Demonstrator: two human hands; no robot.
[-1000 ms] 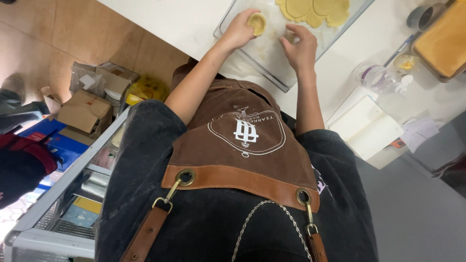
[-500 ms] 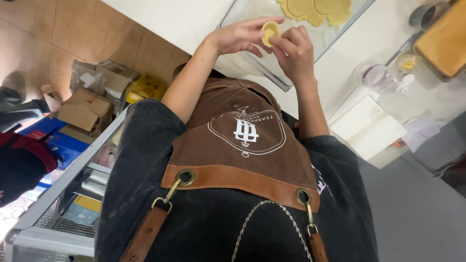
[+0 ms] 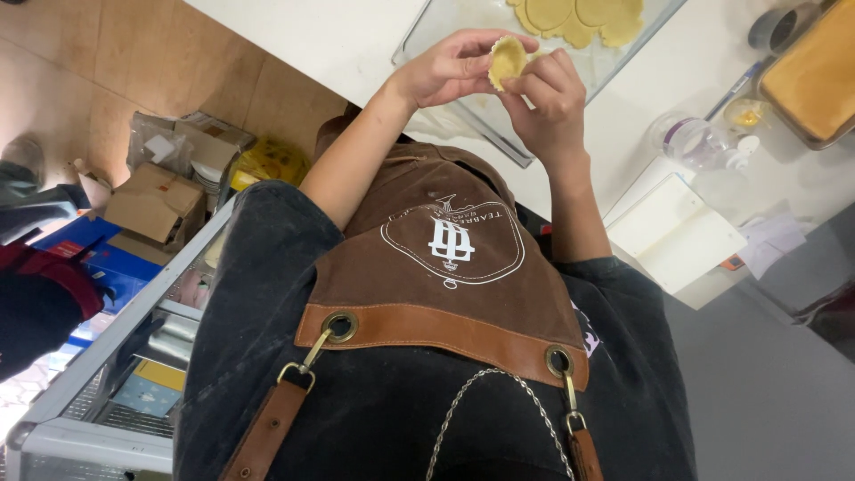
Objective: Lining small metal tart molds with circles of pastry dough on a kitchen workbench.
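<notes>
At the far left, low beside the person, a metal wire shelf (image 3: 98, 392) holds blue boxes, and cardboard boxes (image 3: 151, 205) sit on the tiled floor beyond it. The brown apron (image 3: 445, 267) with leather straps fills the middle of the view.

Above it, the left hand (image 3: 445, 67) is raised over the white counter (image 3: 338, 40), its fingers curled narrowly around the left edge of a small round dough shell (image 3: 508, 61). The shell is held up in the air between both hands, above the near edge of a clear glass tray (image 3: 485, 125). The right hand (image 3: 548, 98) is just right of it, thumb and fingertips pinched on the shell's right rim, so both hands grip the same piece.

In the tray farther off lies a rolled dough sheet (image 3: 579, 18) with round cut-outs. To the right on the counter stand a small clear plastic bottle (image 3: 699, 142), a white notebook (image 3: 672, 236) nearer, and a tan baking tin (image 3: 815, 76) at the far right.
</notes>
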